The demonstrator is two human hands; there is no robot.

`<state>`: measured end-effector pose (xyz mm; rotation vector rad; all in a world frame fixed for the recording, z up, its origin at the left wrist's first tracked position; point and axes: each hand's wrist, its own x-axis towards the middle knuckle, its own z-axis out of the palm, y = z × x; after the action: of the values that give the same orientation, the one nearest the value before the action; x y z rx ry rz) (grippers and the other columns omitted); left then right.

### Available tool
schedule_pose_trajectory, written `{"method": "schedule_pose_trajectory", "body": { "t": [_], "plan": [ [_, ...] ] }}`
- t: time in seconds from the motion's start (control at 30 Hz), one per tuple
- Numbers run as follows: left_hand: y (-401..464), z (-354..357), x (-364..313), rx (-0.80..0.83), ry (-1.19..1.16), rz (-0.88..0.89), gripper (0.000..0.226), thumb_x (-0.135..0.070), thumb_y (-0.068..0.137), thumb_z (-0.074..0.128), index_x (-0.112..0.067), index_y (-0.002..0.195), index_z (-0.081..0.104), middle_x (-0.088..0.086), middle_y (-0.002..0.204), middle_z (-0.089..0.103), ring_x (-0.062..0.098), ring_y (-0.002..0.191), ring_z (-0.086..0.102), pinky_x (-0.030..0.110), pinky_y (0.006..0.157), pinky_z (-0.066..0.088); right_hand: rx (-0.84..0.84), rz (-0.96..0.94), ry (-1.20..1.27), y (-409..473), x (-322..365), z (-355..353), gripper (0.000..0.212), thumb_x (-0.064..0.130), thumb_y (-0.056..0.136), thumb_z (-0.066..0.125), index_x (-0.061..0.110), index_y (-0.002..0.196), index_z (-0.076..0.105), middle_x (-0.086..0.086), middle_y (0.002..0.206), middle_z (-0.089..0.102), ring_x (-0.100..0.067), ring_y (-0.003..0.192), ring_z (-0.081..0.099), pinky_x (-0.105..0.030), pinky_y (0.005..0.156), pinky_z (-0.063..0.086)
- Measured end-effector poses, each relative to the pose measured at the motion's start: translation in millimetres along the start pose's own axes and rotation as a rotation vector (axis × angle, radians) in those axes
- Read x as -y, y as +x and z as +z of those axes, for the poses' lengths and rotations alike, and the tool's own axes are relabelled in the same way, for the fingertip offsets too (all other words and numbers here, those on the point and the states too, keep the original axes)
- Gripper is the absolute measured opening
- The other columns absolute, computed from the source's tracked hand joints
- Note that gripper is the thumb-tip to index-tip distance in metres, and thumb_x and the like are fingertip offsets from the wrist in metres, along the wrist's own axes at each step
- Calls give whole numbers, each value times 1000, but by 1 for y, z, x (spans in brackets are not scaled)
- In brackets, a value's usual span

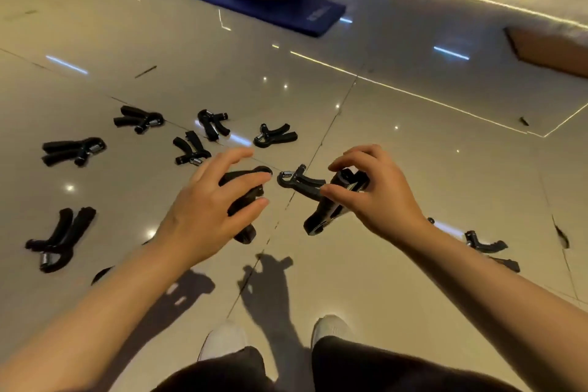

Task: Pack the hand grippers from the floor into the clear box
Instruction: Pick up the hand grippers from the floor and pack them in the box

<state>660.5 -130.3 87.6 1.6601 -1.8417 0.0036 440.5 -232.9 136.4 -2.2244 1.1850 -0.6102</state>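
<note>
Nearest: white shoes (331, 328) on tile floor (413, 169), both arms reaching fwd. L hand (211, 204) has fingers curled round a black hand gripper (245, 197), R hand (372, 191) pinches another gripper (331, 204) w/ thumb + fingertips, a 3rd gripper (299, 181) lies btwn the hands. More loose grippers (197, 148) scattered on floor left + far, one at right (485, 243); clear box not in view; blue mat (270, 6) w/ seated person at back.

Your floor (381, 169): glossy polished tile, reflective. Hand grippers (73, 149): matt black grips, shiny metal springs. Mat (286, 9): matt blue foam.
</note>
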Motion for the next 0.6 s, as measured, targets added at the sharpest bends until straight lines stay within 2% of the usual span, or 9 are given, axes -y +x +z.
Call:
{"method": "schedule_pose_trajectory", "body": {
  "t": [0.07,0.17,0.23,0.3,0.37,0.43,0.5,0.6],
  "plan": [
    [20,-49,-28,-38,34,30,41,-51,85,48,-25,115,62,0,140,37,27,120,46,45,84,50,-8,-87,-31,-2,36,-41,23,34,78,71,29,98,61,12,115,42,-6,107,43,-13,83,37],
    [37,-112,-76,-47,33,8,38,-46,81,62,-21,110,66,0,140,36,21,120,44,39,89,44,-134,-180,-64,-18,83,-91,21,37,78,70,28,96,62,10,113,42,-7,108,41,-21,88,39],
    [40,-144,-101,-37,44,-1,36,-42,79,67,-22,109,66,-1,135,41,18,117,47,41,93,45,-212,-205,-34,-30,107,-113,21,36,79,70,26,97,64,8,110,44,-8,106,43,-21,86,38],
    [34,-164,-122,-79,35,-8,36,-40,78,67,-23,109,66,-3,127,48,15,111,51,38,92,46,-241,-209,-10,-45,124,-124,21,36,80,69,25,99,65,7,110,45,-8,104,44,-15,82,36],
    [25,-170,-138,-128,11,-13,33,-40,79,67,-24,108,65,-8,113,52,12,102,53,32,87,46,-250,-204,26,-59,134,-127,20,35,81,69,26,98,64,7,110,46,-7,103,44,-10,77,35],
    [13,-164,-148,-169,0,-25,35,-46,80,64,-25,107,64,-12,103,55,10,95,54,29,81,47,-246,-202,39,-71,139,-122,17,35,80,69,28,95,63,7,110,47,-6,102,46,-12,78,36],
    [-4,-150,-150,-203,-24,-49,42,-55,78,55,-26,107,65,-11,100,61,10,91,57,29,76,50,-234,-190,33,-80,137,-116,15,34,80,69,30,92,62,7,109,48,-2,97,45,-10,77,35],
    [-22,-129,-145,-233,48,27,40,-51,80,52,-22,103,69,-7,95,66,13,87,60,27,69,50,-245,-151,7,-86,122,-105,14,32,78,71,31,88,61,9,106,48,2,91,46,-8,73,36]
  ]
}}
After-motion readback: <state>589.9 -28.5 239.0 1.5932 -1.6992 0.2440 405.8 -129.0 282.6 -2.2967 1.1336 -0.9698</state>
